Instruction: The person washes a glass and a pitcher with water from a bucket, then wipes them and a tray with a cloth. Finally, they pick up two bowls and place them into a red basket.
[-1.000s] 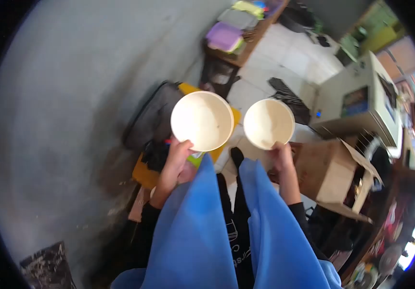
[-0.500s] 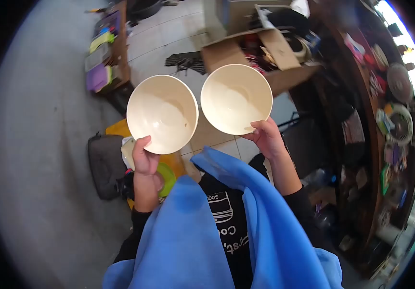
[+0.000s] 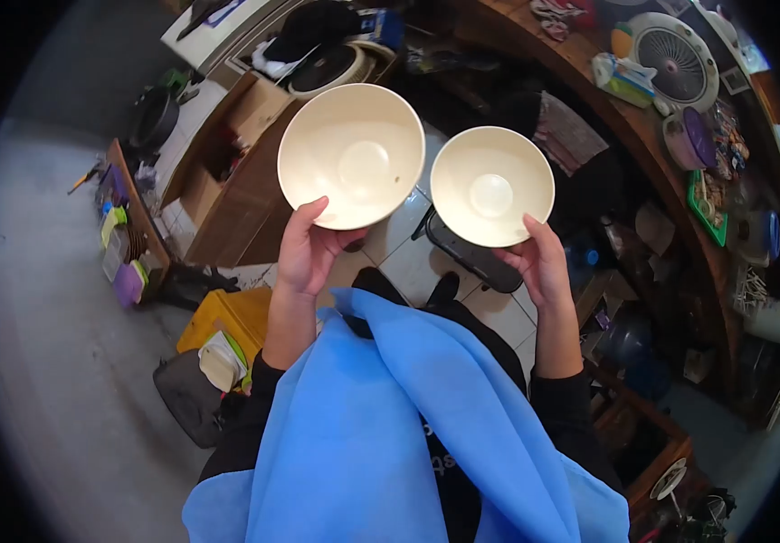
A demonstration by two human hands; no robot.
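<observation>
My left hand (image 3: pixel 304 253) holds a cream bowl (image 3: pixel 351 154) by its near rim, thumb inside the edge. Beside it, my right hand (image 3: pixel 541 262) grips a second, slightly smaller cream bowl (image 3: pixel 491 185) the same way. Both bowls are empty, tilted up toward me and held side by side, close together without touching. A blue cloth (image 3: pixel 381 425) hangs down my front over a black shirt, below both forearms.
An open cardboard box (image 3: pixel 227 172) stands on the tiled floor ahead left. A wooden counter (image 3: pixel 589 72) crowded with a fan, containers and utensils curves along the right. A yellow crate (image 3: pixel 227 317) and a grey bag (image 3: pixel 186 398) lie at lower left.
My view has swung round toward the cluttered counter. Both bowls stay in my hands, now tilted so their bottoms show, and the right bowl sits a little lower than the left.
</observation>
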